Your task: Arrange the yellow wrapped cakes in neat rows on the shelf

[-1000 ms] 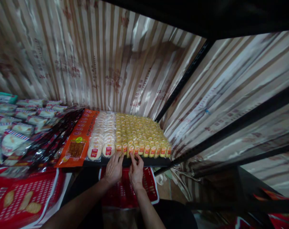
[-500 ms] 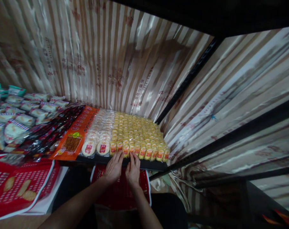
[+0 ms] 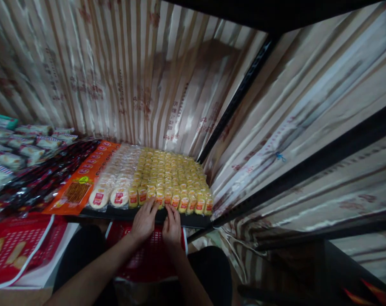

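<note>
Several rows of small yellow wrapped snack packets (image 3: 177, 178) with red-and-orange labels stand at the right end of a dark shelf (image 3: 193, 219). My left hand (image 3: 144, 220) rests at the front of these packets, fingers stretched forward with the tips against the front row. Close beside it, my right hand (image 3: 171, 224) has its fingers extended and slightly bent, tips at the same front row. I see nothing held in either hand. Left of the yellow packets are rows of round white wrapped crackers (image 3: 119, 196), then an orange snack bag (image 3: 75, 192).
Dark shiny packets (image 3: 49, 170) and white snack packs (image 3: 11, 159) lie farther left. Red baskets stand below the shelf, one at left (image 3: 24, 250) and one under my hands (image 3: 145, 259). Black metal posts (image 3: 237, 97) and a striped curtain (image 3: 132, 76) bound the right and back.
The view has shifted right, so the shelf and goods appear farther left. My hands stay at the front of the yellow packets, with my right hand drawn slightly back.
</note>
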`<state>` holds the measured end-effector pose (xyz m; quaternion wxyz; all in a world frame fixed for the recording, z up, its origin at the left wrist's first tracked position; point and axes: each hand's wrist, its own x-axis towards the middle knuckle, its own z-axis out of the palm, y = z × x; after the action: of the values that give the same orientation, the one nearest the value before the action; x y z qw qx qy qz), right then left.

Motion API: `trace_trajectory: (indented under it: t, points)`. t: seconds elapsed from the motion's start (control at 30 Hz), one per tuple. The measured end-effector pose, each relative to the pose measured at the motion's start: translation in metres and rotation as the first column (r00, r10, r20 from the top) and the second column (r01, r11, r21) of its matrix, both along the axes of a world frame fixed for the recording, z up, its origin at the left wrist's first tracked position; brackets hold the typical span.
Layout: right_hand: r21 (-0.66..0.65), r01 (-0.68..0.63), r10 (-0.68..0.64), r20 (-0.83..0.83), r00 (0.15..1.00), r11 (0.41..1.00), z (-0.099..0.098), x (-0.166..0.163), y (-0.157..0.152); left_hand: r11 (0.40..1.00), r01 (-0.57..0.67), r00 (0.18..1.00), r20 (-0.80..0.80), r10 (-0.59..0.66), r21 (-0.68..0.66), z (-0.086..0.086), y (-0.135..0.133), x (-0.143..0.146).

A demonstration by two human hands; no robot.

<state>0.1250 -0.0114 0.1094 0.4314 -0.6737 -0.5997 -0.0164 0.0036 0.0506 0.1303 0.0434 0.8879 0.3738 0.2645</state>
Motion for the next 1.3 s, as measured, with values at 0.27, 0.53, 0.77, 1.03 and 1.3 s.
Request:
trace_trajectory:
  t: [0.27, 0.53, 0.77, 1.03, 1.3]
  points:
    - [0.041, 0.220, -0.217, -0.057, 0.974, 0.975, 0.003, 0.033, -0.017, 0.995, 0.031, 0.999, 0.007, -0.032, 0.097, -0.005, -0.005, -0.002]
    - [0.063, 0.252, -0.252, -0.010, 0.968, 0.966, 0.005, 0.054, -0.029, 0.988, 0.017, 1.000, -0.001, -0.017, 0.152, -0.005, -0.009, -0.006]
    - [0.099, 0.385, -0.392, 0.067, 0.917, 0.917, 0.013, 0.082, -0.022, 0.982, -0.011, 1.000, 0.017, 0.008, 0.190, 0.000, -0.007, -0.014]
    - [0.133, 0.352, -0.362, 0.061, 0.930, 0.926, 0.010, 0.079, -0.021, 0.989, 0.038, 0.998, 0.047, -0.045, 0.142, 0.004, -0.003, -0.019]
    - [0.116, 0.206, -0.219, 0.113, 0.969, 0.972, 0.019, 0.064, -0.014, 0.982, 0.124, 0.991, 0.028, -0.129, 0.143, 0.002, 0.003, -0.021]
